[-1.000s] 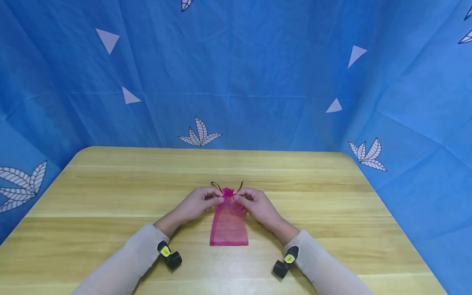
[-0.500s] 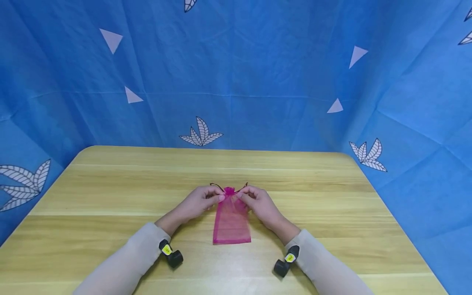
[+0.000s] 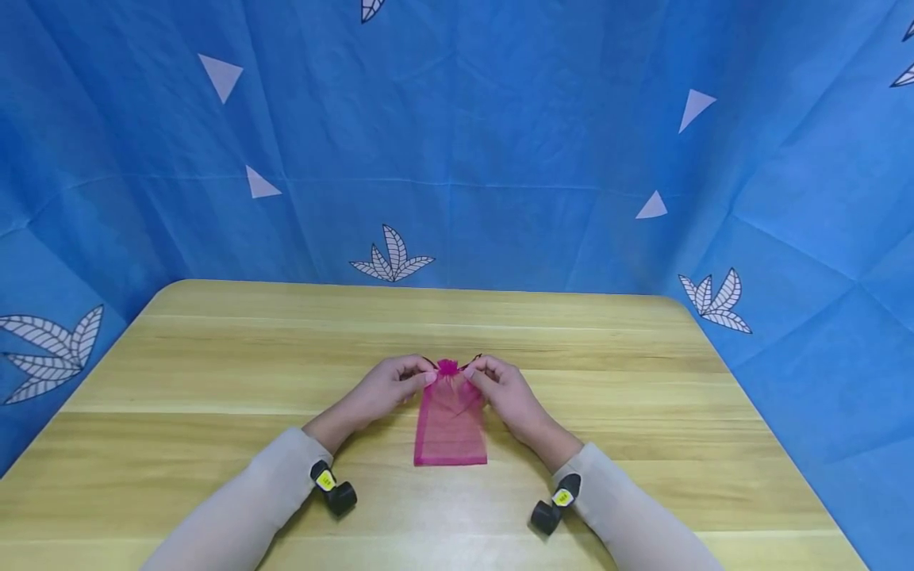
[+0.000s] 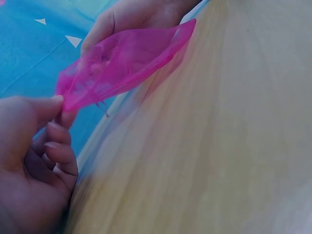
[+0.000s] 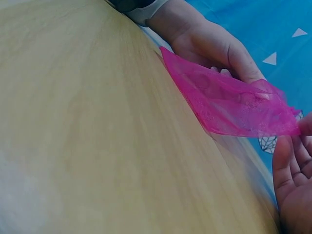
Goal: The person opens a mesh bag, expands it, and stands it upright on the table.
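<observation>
A sheer magenta organza drawstring bag hangs flat between both hands, its gathered neck pointing away from me. My left hand pinches the left side near the neck between thumb and forefinger. On the opposite side, my right hand pinches the bag in the same way. Dark cord ends stick out beside the neck, partly covered by the fingers. In the left wrist view the bag tilts above the tabletop, its bottom edge toward the person. Through the mesh in the right wrist view, fingers show and no contents are visible.
The light wood table spreads out under the hands. Behind it and along the sides hangs a blue cloth with white leaf and triangle prints. Black wrist cameras sit on both sleeve cuffs.
The bag has shifted slightly right and away from me, and its bottom edge sits higher in the head view. The left cord loop shows less beyond the fingers. Both hands keep their pinch.
</observation>
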Tool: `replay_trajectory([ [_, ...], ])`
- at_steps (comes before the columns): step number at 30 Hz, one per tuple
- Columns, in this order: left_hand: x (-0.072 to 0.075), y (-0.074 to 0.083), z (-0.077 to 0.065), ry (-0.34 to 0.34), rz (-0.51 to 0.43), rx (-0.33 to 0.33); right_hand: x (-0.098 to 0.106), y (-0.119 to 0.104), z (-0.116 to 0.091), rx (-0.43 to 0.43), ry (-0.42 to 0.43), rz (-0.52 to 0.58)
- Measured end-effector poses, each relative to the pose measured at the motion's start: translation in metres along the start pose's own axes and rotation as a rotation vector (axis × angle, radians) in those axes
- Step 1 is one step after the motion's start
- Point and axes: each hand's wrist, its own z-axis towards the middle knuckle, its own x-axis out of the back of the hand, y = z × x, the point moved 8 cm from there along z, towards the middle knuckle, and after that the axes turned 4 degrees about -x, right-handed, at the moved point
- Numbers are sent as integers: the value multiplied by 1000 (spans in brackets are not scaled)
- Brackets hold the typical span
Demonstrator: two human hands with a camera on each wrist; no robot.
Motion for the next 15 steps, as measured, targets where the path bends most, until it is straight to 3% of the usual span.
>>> replay_trajectory([
  [15, 3, -3, 2, 41, -95, 24, 5, 0, 0, 4, 51, 44],
])
